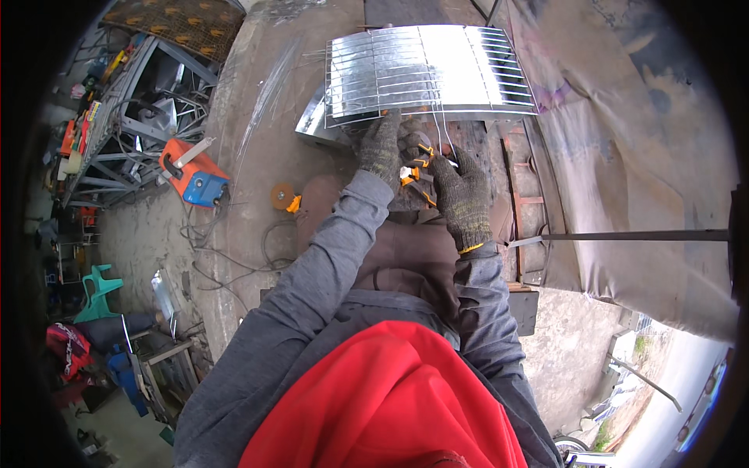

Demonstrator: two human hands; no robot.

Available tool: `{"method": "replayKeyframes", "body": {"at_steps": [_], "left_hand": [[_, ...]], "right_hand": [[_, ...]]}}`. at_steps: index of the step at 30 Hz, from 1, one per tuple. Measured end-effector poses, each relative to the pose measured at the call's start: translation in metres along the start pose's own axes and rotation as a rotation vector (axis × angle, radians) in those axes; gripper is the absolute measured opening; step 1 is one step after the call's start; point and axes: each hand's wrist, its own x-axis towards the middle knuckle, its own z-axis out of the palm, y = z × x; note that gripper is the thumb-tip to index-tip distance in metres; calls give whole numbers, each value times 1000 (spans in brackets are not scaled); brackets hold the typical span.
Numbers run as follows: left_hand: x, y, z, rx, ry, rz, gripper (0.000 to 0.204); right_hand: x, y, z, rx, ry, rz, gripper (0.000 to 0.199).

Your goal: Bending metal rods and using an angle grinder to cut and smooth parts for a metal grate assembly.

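Wire grille lies roughly 12 o'clock of the hands, long axis 9-to-3, left gloved hand nearer, fingertips at its near edge, right gloved hand half-curled at 5 o'clock (whether either grips, cannot tell).

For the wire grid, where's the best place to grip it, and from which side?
Probably the near long edge of the wire grid, from the person's side, one hand toward each end. It is wide, and this edge faces the wearer, with the left hand beside it. The thin bars suggest a pinch grip; the shiny metal sheet behind them likely limits finger room farther in.
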Motion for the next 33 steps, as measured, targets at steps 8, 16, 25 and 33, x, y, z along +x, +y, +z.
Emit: {"method": "replayKeyframes", "body": {"at_steps": [8,16,25,33], "left_hand": [[-4,2,-2,5,-54,-17,33],[-9,-4,-22,130,-81,-56,29],[-14,49,6,1100,-153,943,26],[74,89,31,1794,-465,828,32]], "right_hand": [[24,3,7,-33,-2,-26,35],[25,-8,6,-93,-41,-16,32],[28,-10,3,-114,-22,-59,29],[32,1,8,-83,-28,8,29]]}}
